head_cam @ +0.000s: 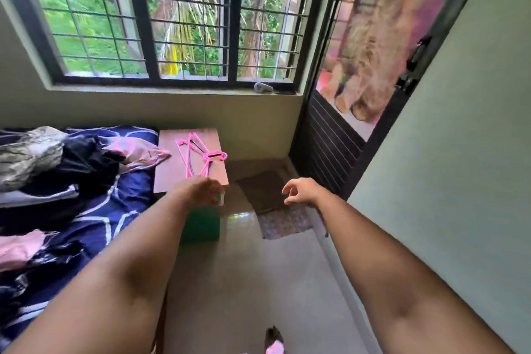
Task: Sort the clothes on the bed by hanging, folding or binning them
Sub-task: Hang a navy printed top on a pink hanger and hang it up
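Barred window (186, 23) glass fills the far wall of a small bedroom, and below it stands a low brown table (169, 172), the landmark for everything else in the head view.

On the table lie pink hangers (201, 155), loosely stacked. Left of the table is the bed (129, 190) under a navy patterned sheet. The clothes (71, 164) are heaped on it in a jumble of black, grey and pink, with one pink piece trailing onto the table's left edge. Just in front of the table, on the floor, sits a green box (201, 224), which may be the bin. Right of the table a dark mat (264, 190) lies on the floor before a door (330, 138).

Both arms stretch forward. The left hand (205, 191) hovers over the table's near edge, just short of the hangers, fingers curled downward. A small white thing shows at its fingertips, and I cannot tell whether it is pinched or merely behind them. The right hand (300, 191) hangs in the air right of the table, above the mat, fingers loosely curled and holding nothing.

Sorting looks barely begun, since the heap appears untouched. The step in hand seems to be fetching a hanger. The next move probably calls for closing the left fingers round one hanger, freeing it from the others, then turning to the heap.
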### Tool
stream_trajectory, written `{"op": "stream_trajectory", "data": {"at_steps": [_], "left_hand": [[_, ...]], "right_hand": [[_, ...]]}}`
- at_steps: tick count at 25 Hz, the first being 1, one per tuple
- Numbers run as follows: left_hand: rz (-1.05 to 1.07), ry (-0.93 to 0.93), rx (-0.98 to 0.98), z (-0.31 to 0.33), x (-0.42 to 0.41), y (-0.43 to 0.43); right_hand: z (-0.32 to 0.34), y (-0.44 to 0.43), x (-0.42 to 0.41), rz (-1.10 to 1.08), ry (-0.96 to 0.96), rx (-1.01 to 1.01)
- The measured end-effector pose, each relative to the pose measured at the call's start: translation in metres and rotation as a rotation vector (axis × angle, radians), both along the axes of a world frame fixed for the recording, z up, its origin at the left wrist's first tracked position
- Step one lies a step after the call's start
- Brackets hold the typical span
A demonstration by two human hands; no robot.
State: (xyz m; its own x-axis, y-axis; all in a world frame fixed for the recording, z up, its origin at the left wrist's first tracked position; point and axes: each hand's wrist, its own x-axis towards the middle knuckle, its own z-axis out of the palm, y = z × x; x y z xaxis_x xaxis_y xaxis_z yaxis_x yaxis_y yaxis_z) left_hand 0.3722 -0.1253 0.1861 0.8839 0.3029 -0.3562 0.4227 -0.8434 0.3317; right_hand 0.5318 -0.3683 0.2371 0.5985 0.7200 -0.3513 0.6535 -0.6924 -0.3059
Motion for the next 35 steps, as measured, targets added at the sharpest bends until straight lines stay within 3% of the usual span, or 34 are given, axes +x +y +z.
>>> {"op": "stream_trajectory", "data": {"at_steps": [6, 12, 14, 17, 22, 25, 32, 35], "left_hand": [[0.339, -0.057, 0.003, 0.007, -0.02, 0.086], [0.746, -0.084, -0.039, -0.002, -0.075, 0.127], [0.852, -0.078, -0.077, -0.014, -0.104, 0.125], [1.033, -0.053, -0.101, -0.025, -0.159, 0.107], [1.365, 0.001, -0.084, -0.05, -0.259, 0.08], [1.502, 0.021, -0.083, -0.068, -0.307, 0.072], [1.708, -0.05, -0.185, -0.113, -0.365, 0.087], [1.795, -0.064, -0.187, -0.124, -0.378, 0.085]], "right_hand": [[-0.007, 0.153, 0.058, 0.31, -0.015, 0.01], [-0.011, 0.298, 0.064, 0.567, 0.117, 0.027], [-0.015, 0.333, 0.044, 0.601, 0.169, 0.006], [-0.035, 0.378, -0.007, 0.881, 0.01, 0.012], [-0.045, 0.426, -0.129, 1.284, -0.025, -0.065], [-0.052, 0.449, -0.192, 1.419, -0.052, -0.101], [-0.101, 0.496, -0.276, 1.567, -0.115, -0.118], [-0.12, 0.507, -0.299, 1.536, -0.081, -0.182]]}}
